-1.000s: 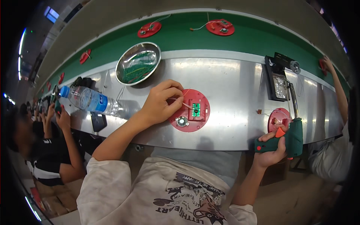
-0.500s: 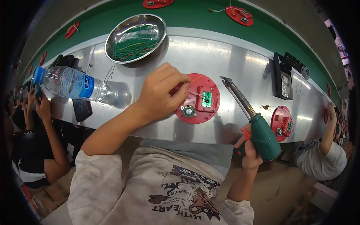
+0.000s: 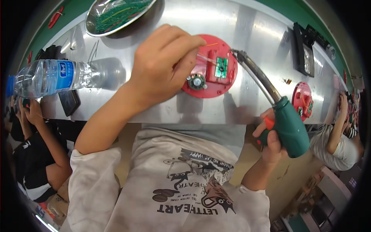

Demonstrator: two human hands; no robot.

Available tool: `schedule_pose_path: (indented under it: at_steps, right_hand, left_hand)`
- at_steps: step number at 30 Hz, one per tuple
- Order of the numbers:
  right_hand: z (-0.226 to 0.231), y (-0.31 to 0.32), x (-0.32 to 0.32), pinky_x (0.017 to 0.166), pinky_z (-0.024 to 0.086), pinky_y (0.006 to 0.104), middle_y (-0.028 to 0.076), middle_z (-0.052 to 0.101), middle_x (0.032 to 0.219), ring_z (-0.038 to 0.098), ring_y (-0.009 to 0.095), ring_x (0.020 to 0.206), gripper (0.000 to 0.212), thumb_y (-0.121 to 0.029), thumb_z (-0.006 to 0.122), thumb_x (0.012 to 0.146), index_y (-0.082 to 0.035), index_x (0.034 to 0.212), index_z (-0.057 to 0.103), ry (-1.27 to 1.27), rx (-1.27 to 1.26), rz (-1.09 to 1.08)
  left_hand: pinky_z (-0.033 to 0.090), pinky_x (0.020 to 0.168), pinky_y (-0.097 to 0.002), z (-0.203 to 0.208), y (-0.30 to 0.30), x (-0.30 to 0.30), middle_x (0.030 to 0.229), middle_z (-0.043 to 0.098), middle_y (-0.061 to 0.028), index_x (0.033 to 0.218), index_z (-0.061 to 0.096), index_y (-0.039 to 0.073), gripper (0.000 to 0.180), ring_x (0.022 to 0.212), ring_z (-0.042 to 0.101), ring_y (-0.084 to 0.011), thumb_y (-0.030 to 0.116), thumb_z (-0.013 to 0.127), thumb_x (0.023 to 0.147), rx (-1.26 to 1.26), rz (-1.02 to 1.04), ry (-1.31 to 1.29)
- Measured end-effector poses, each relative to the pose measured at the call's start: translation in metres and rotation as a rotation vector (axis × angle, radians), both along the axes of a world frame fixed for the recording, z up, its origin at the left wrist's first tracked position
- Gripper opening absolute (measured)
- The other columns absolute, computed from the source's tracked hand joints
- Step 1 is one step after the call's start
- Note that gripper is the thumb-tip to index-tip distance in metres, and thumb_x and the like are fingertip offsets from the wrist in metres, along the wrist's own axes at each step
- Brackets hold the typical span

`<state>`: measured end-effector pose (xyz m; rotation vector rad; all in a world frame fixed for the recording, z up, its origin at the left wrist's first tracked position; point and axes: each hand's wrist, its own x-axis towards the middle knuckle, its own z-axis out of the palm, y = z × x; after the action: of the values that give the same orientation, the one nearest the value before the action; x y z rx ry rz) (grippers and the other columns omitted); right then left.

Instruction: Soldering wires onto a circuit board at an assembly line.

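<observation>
A round red plastic disc (image 3: pixel 222 88) lies on the metal table before me. It carries a small green circuit board (image 3: pixel 221 67) and a round metal-centred part that looks like a speaker (image 3: pixel 197 82). My left hand (image 3: pixel 160 63) covers the disc's left side, fingers pinched on thin wires (image 3: pixel 206 58) that run from the board; the fingertips are partly hidden. An orange wire (image 3: pixel 211 44) pokes out beyond them. My right hand (image 3: pixel 271 145) grips the green handle of a soldering gun (image 3: pixel 290 125), its dark tip by the disc's upper right edge.
A steel bowl (image 3: pixel 89 24) of green wires stands at the back left. Nearer are a water bottle (image 3: pixel 46 77) and a dark phone (image 3: pixel 70 102). To the right lie another red disc (image 3: pixel 302 101) and a black box (image 3: pixel 304 50). Co-workers sit on both sides.
The view has shifted, so the table things sit higher in the picture. The soldering gun's tip has come closer to the disc's upper right edge. My left hand stays at the wires.
</observation>
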<state>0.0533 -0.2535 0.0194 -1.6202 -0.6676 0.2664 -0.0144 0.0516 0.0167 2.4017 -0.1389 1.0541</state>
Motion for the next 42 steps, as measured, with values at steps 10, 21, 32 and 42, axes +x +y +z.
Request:
schedule_pose_path:
  at_steps: [10, 21, 32, 42]
  right_hand:
    - [-0.002, -0.006, -0.005, 0.061, 0.047, 0.0349, 0.026, 0.065, 0.098, 0.063, 0.025, 0.065, 0.050, -0.028, 0.065, 0.089, 0.013, 0.116, 0.060, -0.025, 0.001, 0.010]
    - [-0.005, -0.001, -0.008, 0.056, 0.045, 0.0293, 0.027, 0.064, 0.100, 0.059, 0.019, 0.051, 0.048, -0.030, 0.064, 0.088, 0.011, 0.114, 0.061, -0.022, 0.011, 0.028]
    - [-0.004, 0.002, -0.005, 0.051, 0.046, 0.0278, 0.023, 0.063, 0.097, 0.059, 0.020, 0.052, 0.046, -0.026, 0.064, 0.088, 0.011, 0.116, 0.059, 0.066, 0.045, 0.004]
    - [-0.002, 0.001, 0.007, 0.046, 0.047, 0.0282, 0.027, 0.061, 0.095, 0.060, 0.021, 0.049, 0.047, -0.028, 0.059, 0.092, 0.014, 0.113, 0.055, 0.031, 0.105, 0.018]
  left_hand:
    - [0.047, 0.060, -0.0309, 0.003, -0.009, 0.003, 0.083, 0.063, -0.0095, 0.087, 0.069, 0.000, 0.009, 0.071, 0.060, -0.0217, -0.001, 0.071, 0.079, 0.067, -0.037, 0.110]
    - [0.046, 0.064, -0.0357, -0.012, -0.004, 0.004, 0.077, 0.059, -0.0055, 0.075, 0.064, 0.006, 0.005, 0.070, 0.054, -0.0236, 0.005, 0.066, 0.070, 0.046, -0.084, 0.106]
    - [0.048, 0.064, -0.0345, -0.001, -0.007, 0.004, 0.083, 0.062, -0.0115, 0.084, 0.065, 0.000, 0.010, 0.072, 0.059, -0.0268, -0.002, 0.064, 0.073, 0.032, -0.112, 0.213]
    - [0.048, 0.063, -0.0350, -0.008, -0.004, 0.001, 0.083, 0.061, -0.0114, 0.083, 0.064, 0.000, 0.010, 0.072, 0.058, -0.0275, -0.001, 0.064, 0.073, 0.030, -0.106, 0.179]
